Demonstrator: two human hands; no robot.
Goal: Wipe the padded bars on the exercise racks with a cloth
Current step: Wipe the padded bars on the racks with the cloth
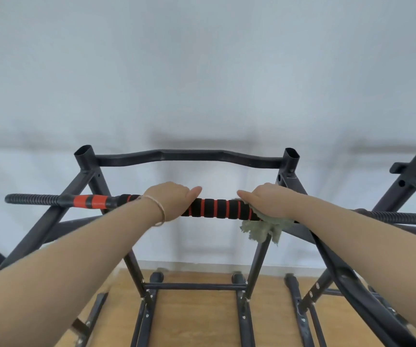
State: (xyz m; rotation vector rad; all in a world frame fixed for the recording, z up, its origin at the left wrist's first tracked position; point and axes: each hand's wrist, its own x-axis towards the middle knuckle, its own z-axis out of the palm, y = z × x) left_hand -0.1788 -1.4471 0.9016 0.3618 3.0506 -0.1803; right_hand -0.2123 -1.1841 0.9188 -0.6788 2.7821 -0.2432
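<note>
1. Two bare forearms are seen reaching forward from the bottom corners, with a thin bracelet [161, 212] worn on the left wrist.
2. Below them a wooden floor [196, 321] is seen, on which the black feet and a low crossbar [194, 286] of the exercise rack [94, 179] stand.
3. The padded bar [217, 209], wrapped in black foam with orange rings, is held level across the middle of the view, between the rack's two uprights.
4. The left hand [170, 199] is laid over the bar's left part; its fingers are curled over the foam and clasp it, while the thumb is stretched along the bar toward the right.
5. The right hand [264, 199] is placed on the bar's right part, well apart from the left hand, with a stretch of foam bare between them. Its fingers are wrapped over the cloth [264, 229] and press it against the bar.
6. The cloth, grey-green and frayed, is bunched under that hand, and its loose edge hangs below the bar.
7. Ribbed black grips are seen at both ends of the bar, one far left [31, 199] and one far right [397, 217]; orange tape is wound beside the left one.
8. Farther back a bent black top bar [189, 156] is fixed between two open tube ends.
9. A second rack [402, 186] is partly seen at the right edge.
10. A plain pale wall [201, 71] is seen behind everything.
</note>
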